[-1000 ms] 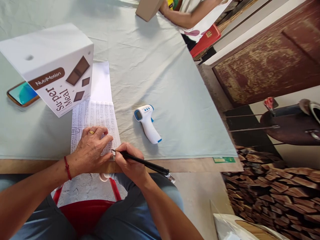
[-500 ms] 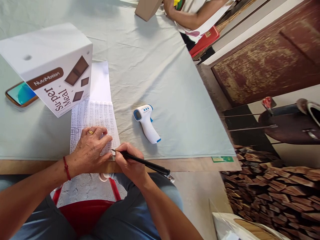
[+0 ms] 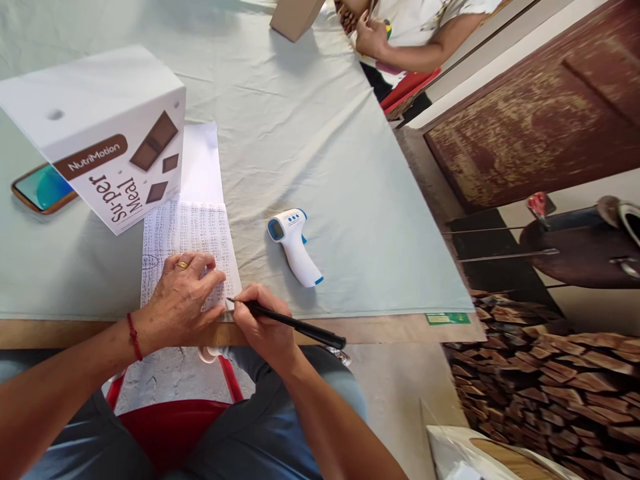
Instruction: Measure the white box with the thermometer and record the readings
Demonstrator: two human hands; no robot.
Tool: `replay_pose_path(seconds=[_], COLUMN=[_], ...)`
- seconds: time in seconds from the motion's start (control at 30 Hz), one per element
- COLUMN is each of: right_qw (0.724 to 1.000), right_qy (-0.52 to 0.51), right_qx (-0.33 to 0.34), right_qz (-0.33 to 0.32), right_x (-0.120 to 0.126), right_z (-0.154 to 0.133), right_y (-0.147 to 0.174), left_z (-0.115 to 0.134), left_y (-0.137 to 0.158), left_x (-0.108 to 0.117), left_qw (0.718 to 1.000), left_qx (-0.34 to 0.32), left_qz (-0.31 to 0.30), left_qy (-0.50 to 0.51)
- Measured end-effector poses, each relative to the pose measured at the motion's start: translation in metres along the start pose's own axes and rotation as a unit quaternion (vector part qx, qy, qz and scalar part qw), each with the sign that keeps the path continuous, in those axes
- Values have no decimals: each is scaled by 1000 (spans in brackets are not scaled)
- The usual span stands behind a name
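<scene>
My right hand grips a black pen, its tip on the lower right part of a white sheet of paper covered with dense rows of small handwriting. My left hand rests on the same sheet, thumb and fingers apart and slightly bent, just left of the pen tip. A small greyish strip shows by the left thumb; I cannot make out what it is. Right of the paper lies a white and blue infrared thermometer. A white NutriMotion box stands over the sheet's far left part.
A phone lies partly behind the white box. Across the pale tablecloth are a brown box and another person's hand. Stacked firewood is at the right, beyond the table's wooden edge.
The pen and my right hand have shifted slightly right. My left hand stays on the paper. At the far side, the other person's arm has moved right.
</scene>
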State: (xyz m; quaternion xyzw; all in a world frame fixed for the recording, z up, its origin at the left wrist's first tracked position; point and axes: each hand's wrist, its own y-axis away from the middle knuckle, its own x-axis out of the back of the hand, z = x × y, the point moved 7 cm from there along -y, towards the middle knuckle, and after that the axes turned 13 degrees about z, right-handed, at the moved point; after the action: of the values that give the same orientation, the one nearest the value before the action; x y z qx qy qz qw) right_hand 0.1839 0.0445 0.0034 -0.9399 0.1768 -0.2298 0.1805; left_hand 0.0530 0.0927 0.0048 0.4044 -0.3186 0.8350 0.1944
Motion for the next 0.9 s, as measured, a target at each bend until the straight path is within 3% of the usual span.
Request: replay_pose_path(seconds=[0.07,0.17,0.27,0.4,0.5,0.57,0.63,0.7,0.77,0.83,0.9], right_qw=[999,994,975,940,927,920,899,868,851,857,887], right_qy=[-3,49,159,289,328,367,433,491,508,485,416], right_qx=[14,86,156,160,155,130,62,-41,-129,-177,-200], right_qz=[31,46,-17,-89,-96,-49,22,54,29,6,24], right_x=[9,19,10,-12,-19,-9,12,33,44,45,41], right_z=[2,11,29,48,43,38,40,51,65,74,74], right_y=[-8,-29,-52,-68,-70,-72,-73,-73,-71,-72,-74], left_z=[1,1,-1,-3,-4,-10,-25,-53,-88,-119,-140], left_y=[-1,-1,-1,-1,-1,1,2,5,12,22,29], left_x=[0,1,4,10,18,29,44,65,87,106,121], left_qw=[1000,1000,1000,998,992,988,990,993,984,956,928], left_qx=[-2,-5,-11,-30,-44,-35,6,79,169,255,313], left_qz=[0,-7,-18,-57,-114,-141,-134,-84,-20,21,89], left_qy=[-4,-7,-10,-3,24,46,50,14,-59,-144,-183])
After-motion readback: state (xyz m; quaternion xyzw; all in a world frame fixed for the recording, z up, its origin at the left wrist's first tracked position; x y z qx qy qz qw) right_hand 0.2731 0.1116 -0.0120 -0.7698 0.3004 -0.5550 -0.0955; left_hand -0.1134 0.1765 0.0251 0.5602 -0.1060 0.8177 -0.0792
